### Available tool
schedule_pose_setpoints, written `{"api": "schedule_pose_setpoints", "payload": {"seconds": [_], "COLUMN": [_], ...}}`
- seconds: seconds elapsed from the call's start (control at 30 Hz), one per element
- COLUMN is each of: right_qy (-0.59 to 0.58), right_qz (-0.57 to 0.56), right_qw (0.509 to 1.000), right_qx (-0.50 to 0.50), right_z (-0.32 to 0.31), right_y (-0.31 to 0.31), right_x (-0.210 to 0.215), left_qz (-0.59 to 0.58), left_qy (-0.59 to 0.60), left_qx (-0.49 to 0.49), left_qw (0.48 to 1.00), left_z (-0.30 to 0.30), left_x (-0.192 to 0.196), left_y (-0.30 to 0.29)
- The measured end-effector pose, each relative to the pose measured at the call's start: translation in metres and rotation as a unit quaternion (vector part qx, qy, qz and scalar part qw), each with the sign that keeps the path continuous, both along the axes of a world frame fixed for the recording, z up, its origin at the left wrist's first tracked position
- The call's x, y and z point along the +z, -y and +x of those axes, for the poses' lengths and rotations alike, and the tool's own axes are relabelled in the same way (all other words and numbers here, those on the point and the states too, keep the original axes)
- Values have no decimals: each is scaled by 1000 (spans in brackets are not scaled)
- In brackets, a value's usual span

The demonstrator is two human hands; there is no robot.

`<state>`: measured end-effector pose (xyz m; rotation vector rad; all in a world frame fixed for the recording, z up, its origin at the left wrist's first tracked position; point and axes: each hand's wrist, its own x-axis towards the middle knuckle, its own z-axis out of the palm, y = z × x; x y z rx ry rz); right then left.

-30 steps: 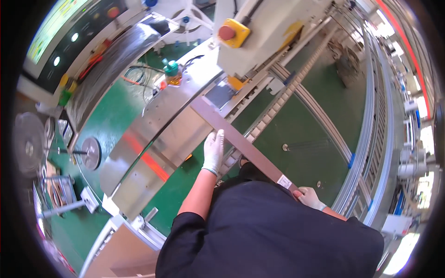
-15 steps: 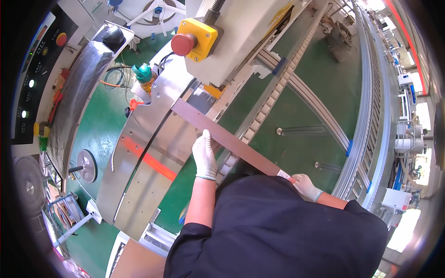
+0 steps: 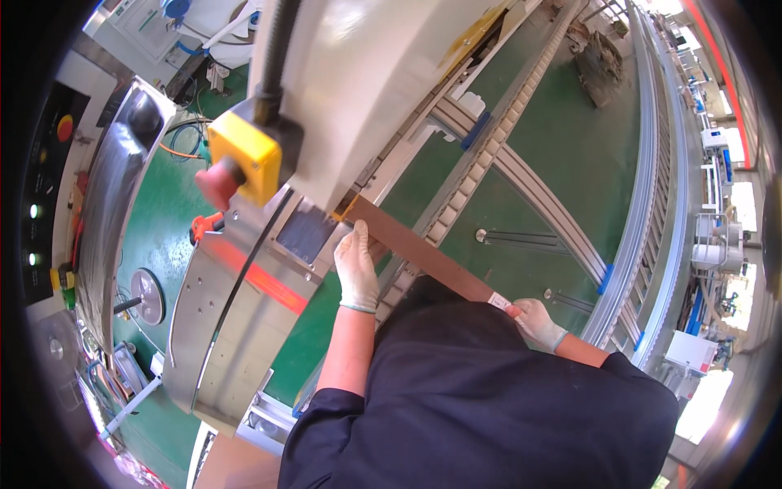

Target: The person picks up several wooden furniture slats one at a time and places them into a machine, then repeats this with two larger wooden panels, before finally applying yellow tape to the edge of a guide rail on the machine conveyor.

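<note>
So your left hand (image 3: 357,270) had its fingers clamped near the far end of that brown strip (image 3: 432,262), close by the cream machine housing (image 3: 350,98), and your right hand (image 3: 538,323) pinched its near end between fingers, beside the white label (image 3: 498,301).

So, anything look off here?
Maybe the crumpled brownish heap on the green floor, right of the roller track: it looks untidy, contents unclear. The held brown strip shows no obvious damage.

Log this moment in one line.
Left hand: at brown strip's far end | right hand: holding near end | white label: beside right hand
</note>
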<state>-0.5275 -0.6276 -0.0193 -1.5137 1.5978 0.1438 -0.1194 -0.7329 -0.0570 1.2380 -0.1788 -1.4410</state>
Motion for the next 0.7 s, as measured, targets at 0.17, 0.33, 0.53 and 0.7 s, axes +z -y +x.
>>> {"api": "schedule_pose_setpoints", "payload": {"seconds": [0.17,0.33,0.53,0.7], "right_qy": [-23,59,-11,-114], "right_qz": [5,33,16,-52], "right_qw": [1000,989,988,987], "right_qx": [-10,-134,-152,-103], "right_z": [-19,-60,-83,-112], "right_y": [51,85,146,201], "right_x": [13,-1,15,13], "left_qz": [23,14,-24,-20], "left_qy": [-36,1,10,98], "left_qx": [18,-8,-40,-142], "left_qw": [999,1000,999,985], "left_z": [-29,-62,-99,-113], "left_x": [3,-1,-15,-22], "left_y": [52,97,156,191]}}
